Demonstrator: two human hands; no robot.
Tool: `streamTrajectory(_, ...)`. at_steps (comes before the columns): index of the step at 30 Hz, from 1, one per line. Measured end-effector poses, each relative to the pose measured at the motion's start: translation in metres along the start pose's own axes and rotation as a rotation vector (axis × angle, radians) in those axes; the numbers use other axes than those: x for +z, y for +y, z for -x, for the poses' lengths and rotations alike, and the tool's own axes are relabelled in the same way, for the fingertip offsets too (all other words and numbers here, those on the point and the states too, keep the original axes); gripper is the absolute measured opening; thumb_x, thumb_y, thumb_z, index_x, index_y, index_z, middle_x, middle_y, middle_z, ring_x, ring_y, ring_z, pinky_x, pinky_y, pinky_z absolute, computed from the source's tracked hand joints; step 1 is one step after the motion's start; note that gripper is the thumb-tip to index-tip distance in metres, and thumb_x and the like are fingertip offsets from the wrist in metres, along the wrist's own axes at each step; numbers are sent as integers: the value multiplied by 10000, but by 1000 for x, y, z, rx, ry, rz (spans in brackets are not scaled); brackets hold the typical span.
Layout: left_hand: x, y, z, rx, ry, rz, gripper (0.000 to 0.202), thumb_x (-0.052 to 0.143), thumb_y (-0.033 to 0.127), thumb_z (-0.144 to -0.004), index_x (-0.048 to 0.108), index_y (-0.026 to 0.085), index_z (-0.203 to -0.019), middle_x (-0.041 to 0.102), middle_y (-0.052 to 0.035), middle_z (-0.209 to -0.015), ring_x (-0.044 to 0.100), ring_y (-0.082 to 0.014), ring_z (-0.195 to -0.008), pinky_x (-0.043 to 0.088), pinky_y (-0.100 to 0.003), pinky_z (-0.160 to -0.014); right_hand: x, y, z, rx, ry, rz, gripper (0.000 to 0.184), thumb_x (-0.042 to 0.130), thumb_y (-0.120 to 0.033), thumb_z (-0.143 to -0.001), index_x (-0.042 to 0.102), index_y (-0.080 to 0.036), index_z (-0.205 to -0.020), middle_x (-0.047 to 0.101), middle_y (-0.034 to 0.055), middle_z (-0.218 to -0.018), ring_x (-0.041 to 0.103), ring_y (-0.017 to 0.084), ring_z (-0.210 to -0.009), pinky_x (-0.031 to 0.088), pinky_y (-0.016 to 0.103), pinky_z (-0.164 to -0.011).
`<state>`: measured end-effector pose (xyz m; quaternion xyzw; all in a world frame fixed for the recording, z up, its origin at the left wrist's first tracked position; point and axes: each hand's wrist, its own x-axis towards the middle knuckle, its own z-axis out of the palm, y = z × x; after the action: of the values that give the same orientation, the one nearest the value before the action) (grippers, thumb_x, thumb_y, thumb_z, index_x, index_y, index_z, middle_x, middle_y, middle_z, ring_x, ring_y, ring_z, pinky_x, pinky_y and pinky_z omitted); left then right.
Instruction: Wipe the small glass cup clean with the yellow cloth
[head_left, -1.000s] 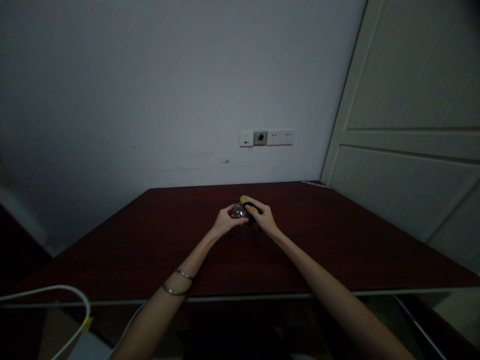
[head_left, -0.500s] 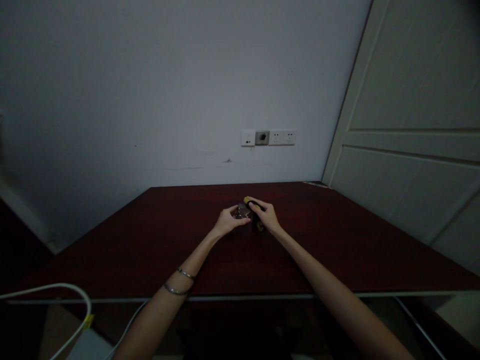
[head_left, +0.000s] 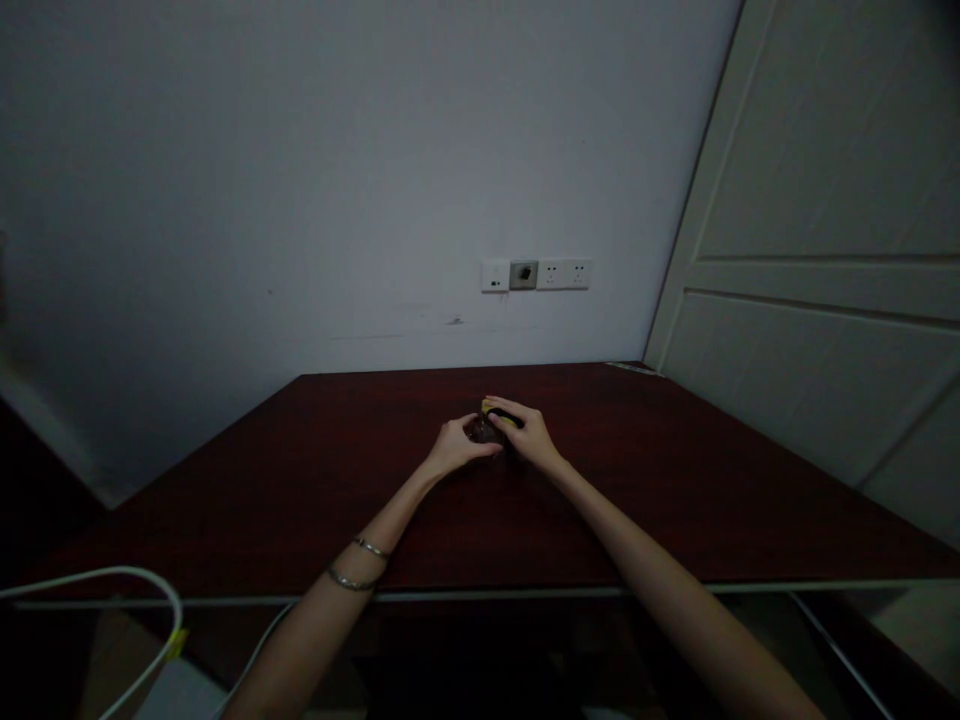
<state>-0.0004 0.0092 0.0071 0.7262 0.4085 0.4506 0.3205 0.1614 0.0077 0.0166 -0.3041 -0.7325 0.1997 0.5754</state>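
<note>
Around the pair of held things, the dark red desk [head_left: 300, 470] stretches out, with the wall [head_left: 375, 180] at 12 o'clock, a row of sockets [head_left: 536, 275] on it at 1, a pale strip [head_left: 634, 369] on the far corner and a panelled door [head_left: 810, 270] at 2, and a white cable [head_left: 142, 573] at 8. The hands themselves block the view of the things' undersides. The left hand [head_left: 451, 446] has its fingers part-open, curved around a clear object [head_left: 484, 433]; the right hand [head_left: 534, 436] has its fingers closed over a yellow-and-black object [head_left: 489, 407] at the clear one's 1 o'clock. Compared with half a second ago, the yellow-and-black object sits farther toward 9 o'clock, and its lower yellow part is hidden.
</note>
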Motion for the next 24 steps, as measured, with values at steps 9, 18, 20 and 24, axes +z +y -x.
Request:
streamTrajectory(9,-2,-8,-4,13,23,-94,454,713,196,-534,651,142,-980,685,-39,-865,611,-184,-788,471,-258,-706,1,-17,4,-217,-250,58,338,580,-225,-764,612,-314,-1089,576,0,-1208,477,212,-1184,326,453,-1036)
streamTrajectory(18,0,6,0,-14,9,144,690,799,227,-455,587,116,-1103,663,-97,-995,606,-217,-899,470,-329,-823,-5,10,-7,322,78,-320,338,646,-424,-680,692,-206,-935,689,49,-995,624,246,-962,454,402,-901)
streamTrajectory(20,0,10,-1,-11,-15,225,640,788,259,-495,593,108,-1086,658,-107,-1014,608,-217,-906,466,-342,-838,-5,15,-7,450,138,-432,400,647,-460,-664,687,-175,-942,692,71,-979,640,257,-914,481,395,-846)
streamTrajectory(24,-4,16,-4,-24,-26,377,540,759,312,-552,616,105,-1030,657,-100,-1034,610,-218,-930,460,-349,-860,-2,13,-7,469,149,-456,475,617,-509,-677,660,-171,-1007,678,81,-1018,639,249,-908,495,377,-815)
